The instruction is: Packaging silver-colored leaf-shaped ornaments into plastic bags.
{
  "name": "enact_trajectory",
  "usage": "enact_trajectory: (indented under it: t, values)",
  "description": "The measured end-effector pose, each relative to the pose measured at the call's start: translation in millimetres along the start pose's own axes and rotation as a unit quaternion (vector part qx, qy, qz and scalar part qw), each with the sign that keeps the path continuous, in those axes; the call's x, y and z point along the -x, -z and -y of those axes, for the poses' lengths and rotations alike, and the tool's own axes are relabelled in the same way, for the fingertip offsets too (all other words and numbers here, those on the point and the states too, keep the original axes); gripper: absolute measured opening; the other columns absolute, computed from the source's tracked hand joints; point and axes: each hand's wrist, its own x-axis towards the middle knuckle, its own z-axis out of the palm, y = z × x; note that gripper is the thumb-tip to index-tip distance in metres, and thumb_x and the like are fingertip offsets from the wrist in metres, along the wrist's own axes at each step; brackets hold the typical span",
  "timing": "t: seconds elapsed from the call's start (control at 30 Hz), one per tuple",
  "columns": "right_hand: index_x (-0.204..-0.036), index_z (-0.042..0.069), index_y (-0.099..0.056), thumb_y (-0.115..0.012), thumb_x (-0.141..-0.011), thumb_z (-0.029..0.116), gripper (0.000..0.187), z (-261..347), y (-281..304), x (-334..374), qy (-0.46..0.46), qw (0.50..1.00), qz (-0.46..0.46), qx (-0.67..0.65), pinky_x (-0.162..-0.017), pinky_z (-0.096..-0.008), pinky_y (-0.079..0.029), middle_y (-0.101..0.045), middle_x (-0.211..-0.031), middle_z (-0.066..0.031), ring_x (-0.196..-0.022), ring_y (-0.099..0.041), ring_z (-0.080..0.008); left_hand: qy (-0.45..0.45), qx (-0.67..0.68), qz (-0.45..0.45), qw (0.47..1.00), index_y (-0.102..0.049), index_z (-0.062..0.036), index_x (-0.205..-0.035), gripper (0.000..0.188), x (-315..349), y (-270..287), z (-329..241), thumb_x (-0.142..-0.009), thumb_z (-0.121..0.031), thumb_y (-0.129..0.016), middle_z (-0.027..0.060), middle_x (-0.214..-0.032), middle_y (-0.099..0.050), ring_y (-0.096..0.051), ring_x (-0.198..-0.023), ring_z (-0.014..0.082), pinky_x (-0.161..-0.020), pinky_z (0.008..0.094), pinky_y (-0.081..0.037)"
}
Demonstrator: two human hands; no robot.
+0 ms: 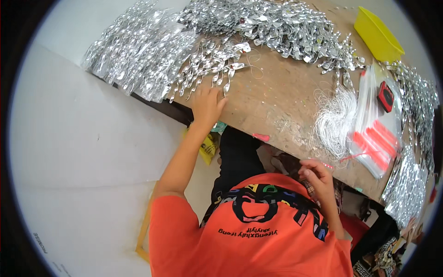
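Observation:
My left hand [206, 105] lies at the table's front edge with its fingers stretched forward. Its fingertips touch or nearly touch the near ends of a loose group of shiny silver twisted strands [210, 60]. Thin pale thread [255, 64] curls out from that group onto the wood. My right hand [318, 177] hovers by the front edge farther right, in front of my orange shirt. Its fingers are loosely bent, the thumb stands apart, and nothing shows between them.
Bundled silver strands in clear wrap [138, 55] cover the table's left end, with a silver heap [272, 27] behind. At right are a white string coil [337, 120], clear plastic bags [369, 124], a red-and-black device [386, 97], a yellow bin [377, 34] and more strands [408, 180].

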Motion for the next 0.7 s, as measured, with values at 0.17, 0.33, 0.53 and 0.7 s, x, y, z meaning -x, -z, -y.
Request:
enact_trajectory:
  t: [0.17,0.33,0.53,0.7]
  values:
    - [-0.115,-0.001,-0.059,-0.057,-0.091,0.007,0.025,1.8,10.6,-8.0,0.038,0.999,-0.028,0.02,-0.078,-0.0257,-0.049,-0.063,-0.094,-0.0065,-0.085,-0.059,-0.0122,0.02,-0.001,-0.007,1.0,-0.065,-0.0083,-0.102,0.039,2.6,0.2,4.3,-0.073,-0.034,-0.073,0.0089,-0.1,-0.058,-0.055,-0.094,0.0303,-0.079,0.0412,-0.045]
    - [-0.115,-0.002,-0.058,-0.057,-0.092,0.009,0.025,-6.7,1.8,-14.2,0.041,0.999,-0.02,0.022,-0.078,-0.0257,-0.049,-0.063,-0.093,-0.0069,-0.084,-0.06,-0.0127,0.046,-0.056,-0.085,0.994,-0.062,-0.0098,-0.113,0.045,-33.6,-3.4,47.4,-0.077,-0.036,-0.069,0.0121,-0.118,-0.055,-0.05,-0.106,0.0341,-0.089,0.0437,-0.041]
    - [-0.116,-0.001,-0.058,-0.056,-0.093,0.006,0.024,-7.4,0.9,-18.5,0.028,0.998,0.007,0.056,-0.078,-0.025,-0.048,-0.063,-0.095,-0.0064,-0.086,-0.059,-0.0119,0.129,-0.112,0.031,0.985,-0.057,-0.0104,-0.119,0.048,-62.1,-7.2,74.3,-0.079,-0.035,-0.068,0.0156,-0.119,-0.053,-0.047,-0.112,0.0343,-0.092,0.0476,-0.038]
    - [-0.115,-0.001,-0.058,-0.055,-0.093,0.005,0.024,-8.5,3.8,-17.9,0.028,0.998,0.007,0.056,-0.078,-0.0251,-0.049,-0.063,-0.095,-0.0063,-0.087,-0.059,-0.0118,0.12,-0.128,0.015,0.984,-0.057,-0.0112,-0.12,0.052,-74.6,-10.1,85.5,-0.079,-0.042,-0.065,0.0174,-0.112,-0.057,-0.053,-0.106,0.036,-0.089,0.0488,-0.041]
